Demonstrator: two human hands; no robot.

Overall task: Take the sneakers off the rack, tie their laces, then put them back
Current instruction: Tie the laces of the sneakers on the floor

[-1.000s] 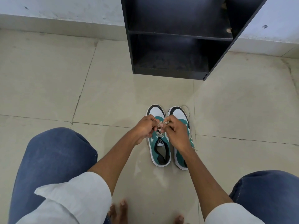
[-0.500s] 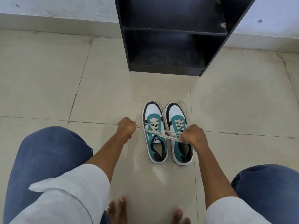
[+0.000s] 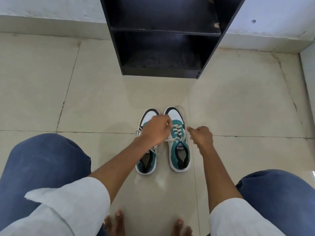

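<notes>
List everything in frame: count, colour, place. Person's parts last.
teal, white and black lace-up sneakers: 2, side by side on the floor, toes toward the rack, cream laces
black open-front shelf rack: 1, against the wall at top centre, visible shelves bare
beige floor tiles: several, with dark grout lines, across the frame
white wall with pale skirting: 1, along the top edge
blue-jeaned knees: 2, bottom left and bottom right
rolled white sleeves: 2, on the forearms
bare toes: both feet, bottom centre
left hand: 1, over the left sneaker, fingers by the laces
right hand: 1, beside the right sneaker, loosely curled
</notes>
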